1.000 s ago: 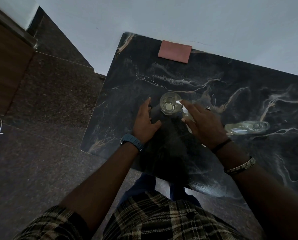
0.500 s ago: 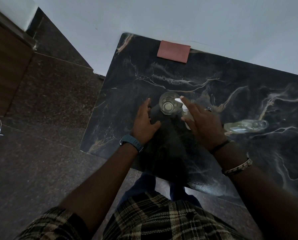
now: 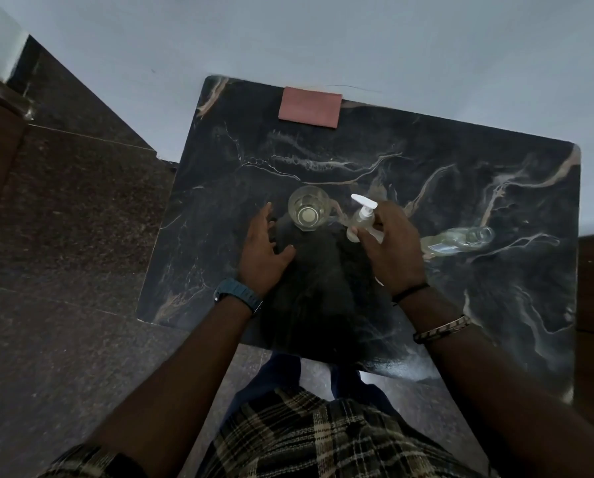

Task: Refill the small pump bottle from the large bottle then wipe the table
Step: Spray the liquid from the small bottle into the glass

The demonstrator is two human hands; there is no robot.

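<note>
The small pump bottle (image 3: 361, 220), clear with a white pump head, is tilted and held in my right hand (image 3: 393, 251) just right of a clear glass mug (image 3: 307, 208) that stands upright with pale liquid in it. My left hand (image 3: 262, 251) rests flat on the dark marble table (image 3: 323, 160) just left of the mug, fingers apart, holding nothing. A larger clear bottle (image 3: 456, 240) lies on its side to the right of my right hand. A folded reddish cloth (image 3: 310, 107) lies at the table's far edge.
The table stands against a pale wall (image 3: 323, 36). Dark stone floor (image 3: 64, 219) runs along the left side. My plaid shirt (image 3: 305, 436) fills the bottom of the view at the table's near edge.
My right hand has lifted the pump bottle and turned it, so its white head now shows clear of the fingers. The left hand stays beside the mug.
</note>
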